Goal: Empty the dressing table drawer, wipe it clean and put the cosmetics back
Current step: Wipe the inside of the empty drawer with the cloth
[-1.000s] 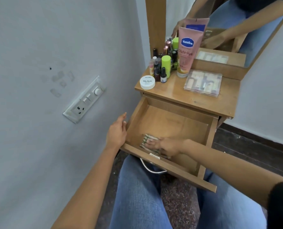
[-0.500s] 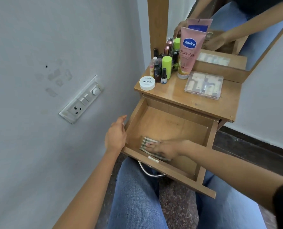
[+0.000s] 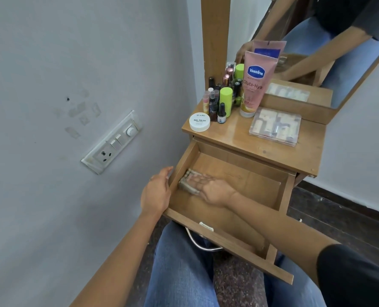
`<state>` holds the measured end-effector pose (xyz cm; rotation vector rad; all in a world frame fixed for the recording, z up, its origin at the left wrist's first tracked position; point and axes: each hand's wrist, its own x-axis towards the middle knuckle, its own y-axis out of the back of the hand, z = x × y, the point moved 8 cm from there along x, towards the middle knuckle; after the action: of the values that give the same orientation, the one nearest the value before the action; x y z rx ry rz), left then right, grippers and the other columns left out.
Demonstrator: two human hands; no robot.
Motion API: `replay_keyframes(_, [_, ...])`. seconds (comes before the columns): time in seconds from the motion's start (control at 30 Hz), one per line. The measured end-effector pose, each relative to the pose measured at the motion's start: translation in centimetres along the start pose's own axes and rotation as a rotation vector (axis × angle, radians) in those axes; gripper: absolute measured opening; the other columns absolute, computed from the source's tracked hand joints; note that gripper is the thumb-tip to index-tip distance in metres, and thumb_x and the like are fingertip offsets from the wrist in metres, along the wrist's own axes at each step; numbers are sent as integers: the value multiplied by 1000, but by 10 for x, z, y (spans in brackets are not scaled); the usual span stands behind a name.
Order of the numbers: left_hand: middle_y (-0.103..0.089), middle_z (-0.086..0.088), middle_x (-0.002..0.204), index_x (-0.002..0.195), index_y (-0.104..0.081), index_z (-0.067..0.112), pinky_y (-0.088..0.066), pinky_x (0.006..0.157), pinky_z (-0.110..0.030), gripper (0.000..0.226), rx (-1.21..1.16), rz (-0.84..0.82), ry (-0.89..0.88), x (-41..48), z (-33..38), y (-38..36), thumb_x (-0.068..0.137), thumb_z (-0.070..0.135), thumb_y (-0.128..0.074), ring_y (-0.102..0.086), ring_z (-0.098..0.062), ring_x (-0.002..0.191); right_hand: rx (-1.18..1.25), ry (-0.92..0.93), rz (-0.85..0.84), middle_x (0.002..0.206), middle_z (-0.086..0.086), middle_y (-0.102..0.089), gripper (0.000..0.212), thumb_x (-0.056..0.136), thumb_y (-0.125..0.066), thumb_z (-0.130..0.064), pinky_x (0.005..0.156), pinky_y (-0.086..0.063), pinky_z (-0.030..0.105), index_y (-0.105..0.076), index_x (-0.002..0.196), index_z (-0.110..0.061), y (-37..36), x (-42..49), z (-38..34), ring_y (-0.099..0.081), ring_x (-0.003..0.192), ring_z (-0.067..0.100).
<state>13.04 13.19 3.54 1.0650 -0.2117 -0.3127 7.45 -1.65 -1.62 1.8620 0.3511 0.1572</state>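
The wooden drawer (image 3: 259, 189) is pulled out over my lap and holds only a striped cloth (image 3: 187, 182). My right hand (image 3: 212, 190) lies flat on that cloth, fingers stretched, pressing it against the drawer floor near the left wall; it is motion-blurred. My left hand (image 3: 156, 192) rests against the outside of the drawer's left wall, fingers relaxed. On the tabletop (image 3: 239, 136) stand a pink Vaseline tube (image 3: 253, 85), a green bottle (image 3: 225, 101), several small bottles (image 3: 212, 103), a white nail polish jar (image 3: 199, 121) and a clear cosmetics case (image 3: 275, 126).
A grey wall with a switch and socket plate (image 3: 113, 142) runs close along the left. A mirror (image 3: 317, 52) stands behind the tabletop. The drawer's metal handle (image 3: 203, 242) hangs above my jeans-clad knees (image 3: 181, 269). Dark floor (image 3: 339, 218) lies to the right.
My right hand has slid the cloth from the drawer's front toward the back along the left wall. My left hand stays on the drawer's left side.
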Motion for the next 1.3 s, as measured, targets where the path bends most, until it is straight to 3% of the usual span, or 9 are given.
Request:
replay_keyframes(0.23, [-63,4,124,130,-49,33,-49,86,-34,37,5,11,10,1,1,1,100,18,-34,-59,-20,112,28,-374,-42,159,4,-7,57,99,-30,-21,119,-4,30,-10,151,-13,16,22,55,-6,147,13])
replay_keyframes(0.4, [-63,4,124,131,-49,30,-47,85,-32,36,-1,32,12,0,5,3,100,18,-34,-58,-20,112,137,-344,-115,160,4,-3,73,91,-49,-25,116,4,24,-10,152,-14,12,21,41,-1,147,12])
replay_keyframes(0.5, [-62,7,127,131,-50,28,-47,86,-32,37,-11,37,13,-1,6,5,99,15,-36,-57,-21,114,166,-242,-168,159,6,-10,70,88,-53,-22,115,0,22,-21,150,-15,4,14,17,-10,146,15])
replay_keyframes(0.57, [-62,6,126,131,-50,29,-47,86,-34,37,-13,29,12,-1,6,5,99,16,-36,-57,-22,114,199,-226,-250,152,12,-33,63,85,-55,-21,117,-20,28,-36,145,-19,-9,5,-1,-34,138,21])
replay_keyframes(0.63, [-63,4,125,131,-49,30,-48,86,-36,35,-8,23,7,-1,7,6,100,20,-36,-58,-23,113,247,-226,-313,132,11,-55,57,82,-57,-15,105,-42,35,-47,137,-26,-17,-4,-19,-54,118,25])
replay_keyframes(0.8, [-61,3,128,133,-48,25,-47,88,-35,34,-11,28,-51,-3,13,11,99,25,-41,-57,-22,115,373,-208,-317,149,-3,-41,79,76,-48,6,113,-33,34,-39,140,-39,-18,-25,-37,-43,132,21])
replay_keyframes(0.97, [-62,-8,123,135,-47,18,-48,89,-39,39,4,37,-35,-8,23,17,97,29,-46,-56,-28,114,332,-281,-348,143,2,-48,80,77,-48,4,108,-38,35,-37,137,-49,-13,-67,-21,-51,124,25])
replay_keyframes(1.1, [-58,-12,130,128,-50,7,-23,117,-42,41,99,53,-193,-27,65,7,93,29,-51,-45,-29,127,340,-360,-284,138,-7,-53,69,80,-54,2,110,-36,32,-49,132,-43,-2,-99,-6,-50,124,16])
replay_keyframes(1.3, [-40,-6,147,143,-30,12,-4,119,-42,71,191,-2,-213,-67,111,-28,88,54,-45,-24,-24,143,394,-622,-113,124,8,-60,66,82,-51,5,87,-48,25,-48,135,-35,16,-134,14,-61,99,21])
